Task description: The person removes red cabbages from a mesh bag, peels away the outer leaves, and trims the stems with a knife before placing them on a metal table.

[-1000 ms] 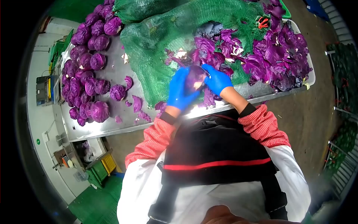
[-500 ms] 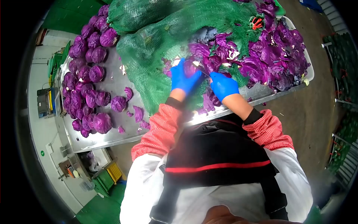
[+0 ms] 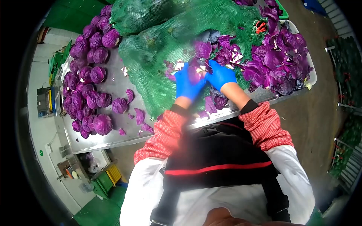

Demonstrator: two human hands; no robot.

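Note:
Both hands wear blue gloves. My left hand (image 3: 187, 83) is wrapped round the left side of a red cabbage (image 3: 195, 72), whose pale cut stem end faces right. Against the cabbage's right side, my right hand (image 3: 221, 76) is closed on a small knife (image 3: 209, 65); only a thin sliver of the blade shows, blurred, and the handle is hidden in the glove. Beneath the hands lies a green mesh sack (image 3: 151, 71). Loose purple leaves (image 3: 228, 52) and pale trimmings lie just beyond the hands.
Whole red cabbages (image 3: 92, 75) are piled on the left of the metal table (image 3: 120, 84). A filled green net sack (image 3: 143, 15) lies at the back. On the right, a white tray (image 3: 312, 75) is heaped with leaves. An orange-red tie (image 3: 260, 26) rests on the mesh.
My right hand has shifted slightly left and up, closer against the cabbage. The knife blade, plainer before, is now mostly hidden. My left hand still holds the cabbage.

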